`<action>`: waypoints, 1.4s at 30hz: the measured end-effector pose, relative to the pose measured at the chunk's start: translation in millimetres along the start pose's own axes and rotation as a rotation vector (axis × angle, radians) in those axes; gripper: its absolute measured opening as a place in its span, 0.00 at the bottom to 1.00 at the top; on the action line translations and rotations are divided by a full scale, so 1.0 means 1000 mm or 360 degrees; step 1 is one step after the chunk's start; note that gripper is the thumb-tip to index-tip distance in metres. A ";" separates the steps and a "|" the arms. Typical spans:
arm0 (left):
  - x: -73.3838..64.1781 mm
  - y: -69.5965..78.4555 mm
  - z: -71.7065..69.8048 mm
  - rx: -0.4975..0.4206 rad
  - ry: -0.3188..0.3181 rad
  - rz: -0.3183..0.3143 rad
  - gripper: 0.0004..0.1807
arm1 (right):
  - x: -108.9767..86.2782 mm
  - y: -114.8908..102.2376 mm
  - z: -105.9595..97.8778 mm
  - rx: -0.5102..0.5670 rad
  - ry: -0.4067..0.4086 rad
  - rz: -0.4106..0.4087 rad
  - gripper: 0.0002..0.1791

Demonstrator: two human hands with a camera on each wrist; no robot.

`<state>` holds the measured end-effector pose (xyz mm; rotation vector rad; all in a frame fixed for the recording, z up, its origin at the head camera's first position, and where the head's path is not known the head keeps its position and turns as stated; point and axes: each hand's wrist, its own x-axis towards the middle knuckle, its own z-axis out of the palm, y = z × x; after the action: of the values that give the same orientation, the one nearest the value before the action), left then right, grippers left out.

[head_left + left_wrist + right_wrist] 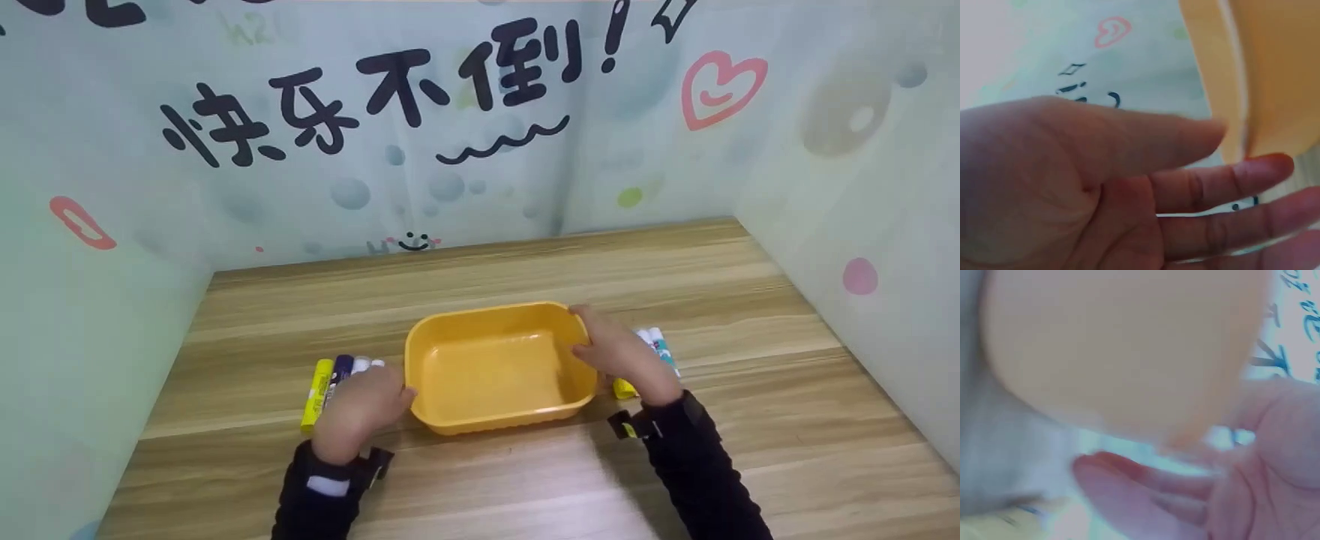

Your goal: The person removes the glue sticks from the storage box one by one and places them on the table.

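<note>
A yellow-orange plastic basin, rectangular with rounded corners, stands on the wooden table with nothing inside. At its left end is my left hand; in the left wrist view its fingers are extended, with the thumb and index fingertip close against the basin's wall. My right hand grips the basin's right end, thumb over the rim and another finger at the far corner. In the right wrist view the basin is blurred and hides part of the right hand.
Slim capped tubes lie left of the basin: a yellow tube, a purple tube and whitish ones partly behind the left hand. Right of it, a yellow tube and white-blue tubes lie partly hidden by the right hand. Printed cloth walls enclose the table.
</note>
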<state>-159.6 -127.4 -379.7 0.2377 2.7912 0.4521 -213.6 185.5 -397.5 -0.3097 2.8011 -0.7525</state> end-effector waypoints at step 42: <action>0.028 0.032 0.042 0.0193 0.0656 0.0332 0.10 | -0.020 -0.043 0.022 -0.0445 0.0108 -0.0457 0.17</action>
<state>-169.3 -80.0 -414.7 0.5205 3.2182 0.4197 -182.9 144.1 -391.4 -0.7615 2.9627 -0.4265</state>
